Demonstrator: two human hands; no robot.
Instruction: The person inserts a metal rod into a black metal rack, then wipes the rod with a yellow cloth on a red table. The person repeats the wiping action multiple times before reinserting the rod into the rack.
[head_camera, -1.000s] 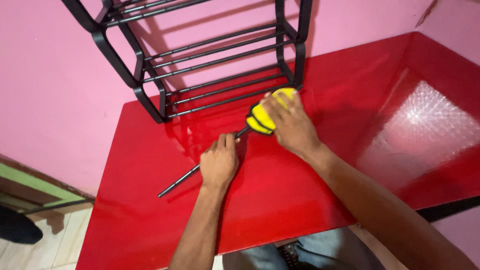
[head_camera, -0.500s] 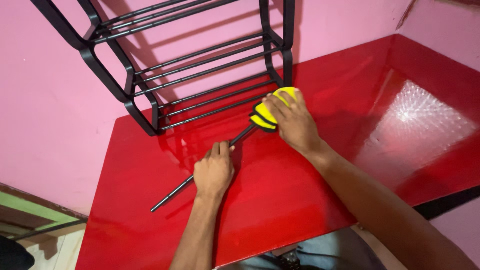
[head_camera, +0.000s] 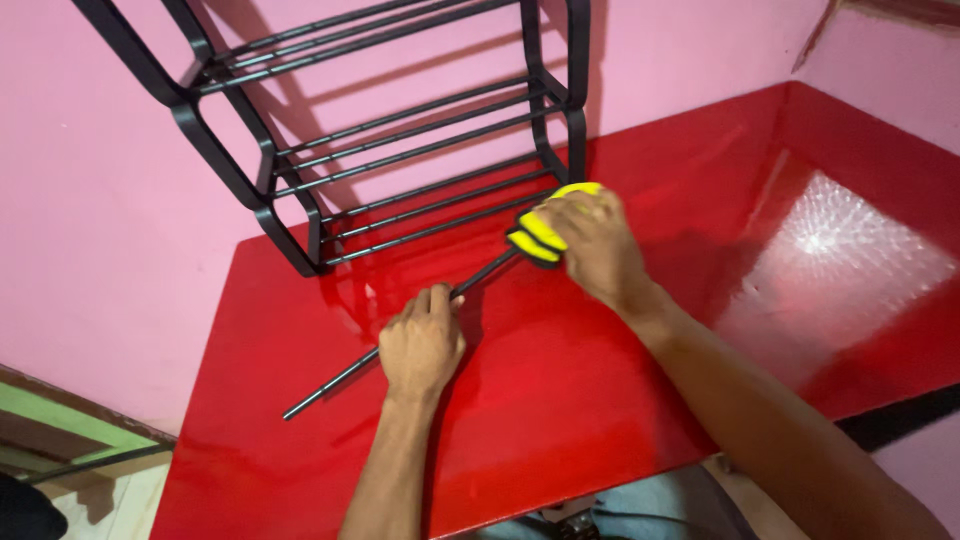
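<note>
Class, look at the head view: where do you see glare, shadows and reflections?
Head view: a white patterned glare patch lies on the red table at right; the black rack casts dark shadows on the pink wall; the glossy top mirrors the rack's bars; the left hand, right hand, rod and yellow tool look sharp.

The left hand (head_camera: 420, 345) covers the middle of the black rod (head_camera: 330, 385). The right hand (head_camera: 590, 245) hides most of the yellow-and-black handle (head_camera: 535, 240). The black rack (head_camera: 400, 130) is cut off by the top edge. The red table (head_camera: 560, 400) runs past the right edge.
</note>
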